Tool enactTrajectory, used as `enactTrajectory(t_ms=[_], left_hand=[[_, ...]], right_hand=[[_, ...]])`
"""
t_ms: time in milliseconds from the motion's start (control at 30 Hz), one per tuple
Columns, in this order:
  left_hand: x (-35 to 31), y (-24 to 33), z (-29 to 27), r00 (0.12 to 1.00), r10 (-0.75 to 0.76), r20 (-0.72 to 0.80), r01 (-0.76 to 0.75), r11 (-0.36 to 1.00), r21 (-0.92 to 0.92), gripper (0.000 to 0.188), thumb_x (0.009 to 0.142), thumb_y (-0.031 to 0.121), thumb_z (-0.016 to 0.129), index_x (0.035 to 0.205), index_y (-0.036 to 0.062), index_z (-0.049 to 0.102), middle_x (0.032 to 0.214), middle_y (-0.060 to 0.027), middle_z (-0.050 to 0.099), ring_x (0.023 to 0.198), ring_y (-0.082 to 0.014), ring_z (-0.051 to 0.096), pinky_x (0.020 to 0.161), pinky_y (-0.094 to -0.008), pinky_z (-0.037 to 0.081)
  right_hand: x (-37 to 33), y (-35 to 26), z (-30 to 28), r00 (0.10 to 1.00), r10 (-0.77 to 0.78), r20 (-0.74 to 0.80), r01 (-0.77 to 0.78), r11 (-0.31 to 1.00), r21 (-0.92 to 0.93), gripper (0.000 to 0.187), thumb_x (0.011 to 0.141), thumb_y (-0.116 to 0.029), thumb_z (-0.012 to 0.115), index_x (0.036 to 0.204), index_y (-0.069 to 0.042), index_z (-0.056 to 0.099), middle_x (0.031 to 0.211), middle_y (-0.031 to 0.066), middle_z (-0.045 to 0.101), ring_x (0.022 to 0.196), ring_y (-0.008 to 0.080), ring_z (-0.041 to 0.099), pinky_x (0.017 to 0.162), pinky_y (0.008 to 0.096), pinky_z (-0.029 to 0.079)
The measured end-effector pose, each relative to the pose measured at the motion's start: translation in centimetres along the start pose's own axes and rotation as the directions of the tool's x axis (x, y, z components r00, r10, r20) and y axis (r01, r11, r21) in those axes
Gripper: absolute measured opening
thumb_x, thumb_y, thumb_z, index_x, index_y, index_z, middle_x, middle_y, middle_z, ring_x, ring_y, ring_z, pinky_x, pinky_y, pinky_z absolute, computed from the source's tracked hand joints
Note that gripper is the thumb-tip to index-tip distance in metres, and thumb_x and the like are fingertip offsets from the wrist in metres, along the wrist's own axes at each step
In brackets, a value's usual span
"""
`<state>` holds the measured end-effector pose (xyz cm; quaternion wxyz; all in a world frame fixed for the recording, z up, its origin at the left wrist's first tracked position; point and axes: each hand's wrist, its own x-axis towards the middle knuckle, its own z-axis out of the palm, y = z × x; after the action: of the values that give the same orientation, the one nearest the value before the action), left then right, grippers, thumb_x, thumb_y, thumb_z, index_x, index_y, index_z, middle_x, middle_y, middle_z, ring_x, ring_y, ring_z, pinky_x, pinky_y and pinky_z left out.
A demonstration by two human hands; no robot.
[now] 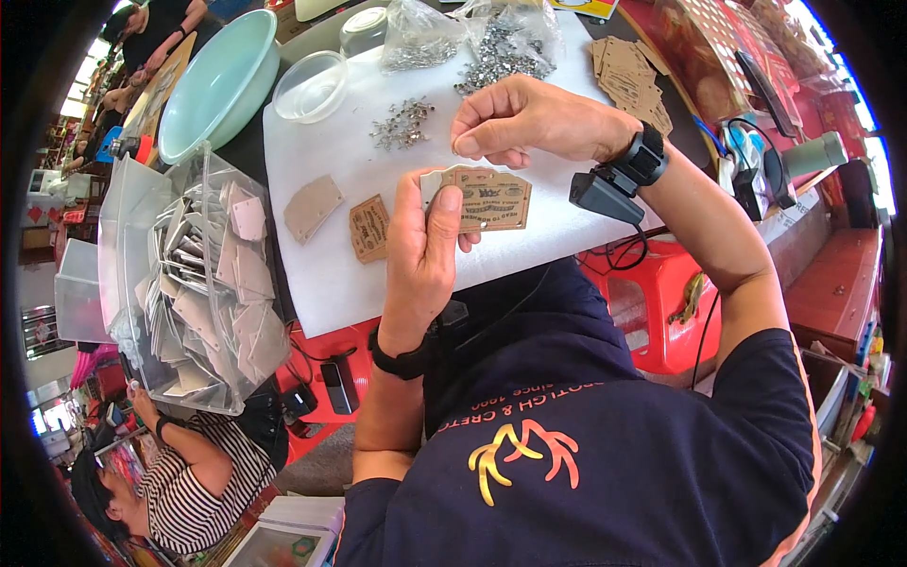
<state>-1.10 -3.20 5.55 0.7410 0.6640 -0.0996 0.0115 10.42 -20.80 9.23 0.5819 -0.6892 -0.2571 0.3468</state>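
Note:
My left hand (422, 253) holds a brown cardboard tag (496, 199) over the white board (321, 274), thumb pressed on the tag's left end. My right hand (525, 119) hovers just above the tag with its fingertips pinched together; whether a small metal piece is between them I cannot tell. Two more cardboard tags (314, 207) lie flat on the board to the left of my hands. A small scatter of metal pins (403, 123) sits on the board beyond my right hand.
A clear bin of finished tags (213, 293) stands at the left. A turquoise bowl (217, 80), a small clear bowl (310, 87), bags of metal pins (501, 47) and a stack of tags (631, 76) lie at the back. Another person in a striped shirt (184, 491) sits lower left.

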Motion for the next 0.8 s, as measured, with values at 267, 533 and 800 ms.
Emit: enactTrajectory(t_ms=[267,533,800], left_hand=[[0.8,0.4,0.4,0.999,0.036,-0.004,-0.036,0.999,-0.006,0.021,0.102,0.018,0.046,0.114,0.0011,0.043,0.085,-0.0068,0.061,0.065,-0.0089,0.053,0.058,-0.0227,0.043],[1.1,0.6,1.0,0.998,-0.023,0.060,0.027,0.998,-0.054,0.021,0.101,0.016,0.048,0.115,0.0029,0.039,0.095,-0.0095,0.059,0.069,-0.0108,0.054,0.059,-0.0233,0.044],[1.3,0.7,1.2,0.989,-0.021,0.149,0.035,0.995,-0.096,0.020,0.101,0.015,0.048,0.114,0.0052,0.037,0.097,-0.0085,0.056,0.070,-0.0098,0.053,0.059,-0.0228,0.043]], right_hand=[[-0.8,-1.3,-0.6,0.994,0.066,0.086,-0.068,0.997,0.026,0.017,0.090,-0.017,0.061,0.092,-0.001,0.067,0.071,-0.0029,0.060,0.056,0.0025,0.052,0.052,0.0187,0.042],[-0.6,-1.2,-1.9,0.980,0.074,0.186,-0.085,0.995,0.050,0.018,0.087,-0.017,0.066,0.090,0.001,0.067,0.072,-0.0011,0.063,0.055,0.0039,0.055,0.051,0.0191,0.044],[-0.7,-0.9,-2.7,0.964,0.054,0.260,-0.074,0.995,0.067,0.018,0.087,-0.015,0.068,0.090,0.002,0.067,0.071,0.0001,0.064,0.055,0.0040,0.057,0.051,0.0192,0.045]])
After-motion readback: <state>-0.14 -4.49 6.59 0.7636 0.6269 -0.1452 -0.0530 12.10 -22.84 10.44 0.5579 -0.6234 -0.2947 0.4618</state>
